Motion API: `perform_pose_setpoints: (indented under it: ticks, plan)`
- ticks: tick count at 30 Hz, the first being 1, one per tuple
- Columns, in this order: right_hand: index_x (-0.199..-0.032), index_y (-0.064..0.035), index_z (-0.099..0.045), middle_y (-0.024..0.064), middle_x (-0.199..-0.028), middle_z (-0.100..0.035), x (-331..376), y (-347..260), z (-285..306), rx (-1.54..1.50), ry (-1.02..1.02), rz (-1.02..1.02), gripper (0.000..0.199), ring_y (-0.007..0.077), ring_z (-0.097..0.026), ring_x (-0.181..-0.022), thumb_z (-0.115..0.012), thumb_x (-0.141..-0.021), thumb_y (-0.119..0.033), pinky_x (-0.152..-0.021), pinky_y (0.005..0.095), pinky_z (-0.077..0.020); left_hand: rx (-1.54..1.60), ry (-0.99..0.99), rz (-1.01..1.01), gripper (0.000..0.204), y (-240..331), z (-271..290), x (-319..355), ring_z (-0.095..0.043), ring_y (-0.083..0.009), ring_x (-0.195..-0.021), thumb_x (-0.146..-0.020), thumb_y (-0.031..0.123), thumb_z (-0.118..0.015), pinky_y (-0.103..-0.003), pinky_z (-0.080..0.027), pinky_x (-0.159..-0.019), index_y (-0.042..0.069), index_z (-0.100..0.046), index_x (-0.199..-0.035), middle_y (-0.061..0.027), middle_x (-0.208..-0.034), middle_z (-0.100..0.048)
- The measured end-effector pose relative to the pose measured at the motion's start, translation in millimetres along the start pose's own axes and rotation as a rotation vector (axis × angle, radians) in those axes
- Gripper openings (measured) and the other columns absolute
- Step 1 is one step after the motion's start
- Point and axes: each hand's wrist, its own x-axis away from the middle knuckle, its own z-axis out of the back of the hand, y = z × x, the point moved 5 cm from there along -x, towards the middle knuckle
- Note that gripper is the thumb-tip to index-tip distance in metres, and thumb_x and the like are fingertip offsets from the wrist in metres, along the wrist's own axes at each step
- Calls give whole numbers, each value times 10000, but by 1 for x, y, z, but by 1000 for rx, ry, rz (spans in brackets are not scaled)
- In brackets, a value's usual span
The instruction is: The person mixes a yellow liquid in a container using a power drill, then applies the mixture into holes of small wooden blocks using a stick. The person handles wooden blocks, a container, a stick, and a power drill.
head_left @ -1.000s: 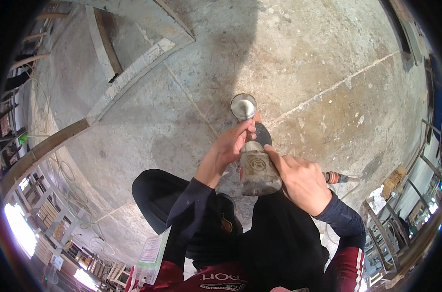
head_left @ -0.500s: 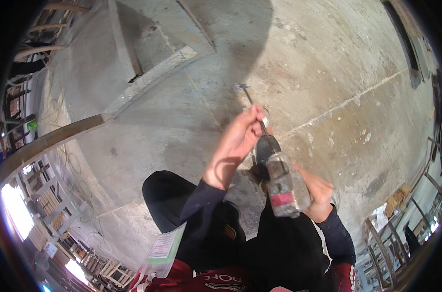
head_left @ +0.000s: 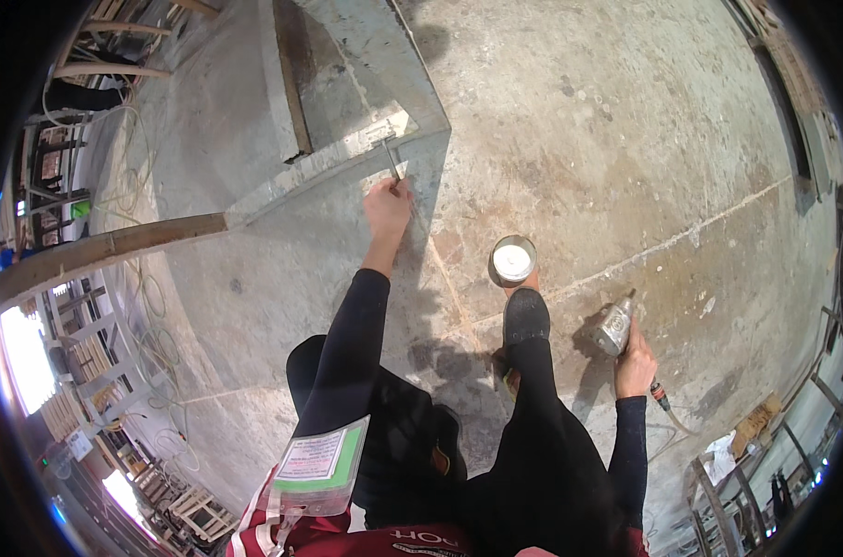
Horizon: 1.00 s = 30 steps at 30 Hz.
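My left hand (head_left: pixel 387 212) reaches forward and left, closed around a thin metal rod (head_left: pixel 392 161) with a short crosspiece at its far end. The rod's tip lies over the corner board of a wooden frame (head_left: pixel 282 181); whether it touches I cannot tell. Off to the right, my right hand (head_left: pixel 636 367) is wrapped round a grey, worn air drill (head_left: pixel 614 327) low over the floor, its nose pointing away from me. A hose fitting (head_left: pixel 660 395) shows below that hand. Between the hands, a round can (head_left: pixel 495 267) of white stuff stands at the toe of my dark shoe (head_left: pixel 528 317).
A long board (head_left: pixel 115 249) runs to the left from the frame. Thin hoses (head_left: pixel 152 316) lie coiled on the left floor. Wooden racks (head_left: pixel 199 515) stand at lower left, and more timber stands (head_left: pixel 718 501) at lower right. An air hose (head_left: pixel 676 429) trails behind the drill.
My hands have moved apart: the left forward and left with the rod, the right out to the right with the drill. The rod is away from the drill, and the can shows fully.
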Motion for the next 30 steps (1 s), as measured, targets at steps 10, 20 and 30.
perform_pose_setpoints:
  ticks: [10, 20, 30]
  plan:
    - [-1519, 71, -147, 328, -1497, -314, 139, 45, -95, -246, 63, -580, 1102, 463, -328, -1378, -825, -703, -226, -1158, 490, -258, 19, -248, 194, 332, -7, -93, 184, -680, -317, -915, -811, 308, -717, -409, -513, -835, 49, -661, -1011, -151, -912, -707]
    - [-1505, 51, -208, 359, -1529, -195, 138, 37, -113, -167, -212, -714, 1197, 532, -163, -1433, -796, -674, -579, -1149, 580, -240, -144, -67, 181, 597, 66, -135, 234, -657, -307, -762, -710, 501, -835, -427, -530, -726, -53, -656, -838, -161, -812, -678]
    - [-1521, -57, -213, 296, -1520, -294, 137, 61, -21, -435, -609, -678, 1047, 429, -357, -1384, -747, -766, -547, -1042, 539, -405, 757, -621, 371, 485, 188, -50, 235, -633, -253, -1012, -901, 170, -685, -429, -542, -795, 49, -452, -1308, -106, -1199, -597]
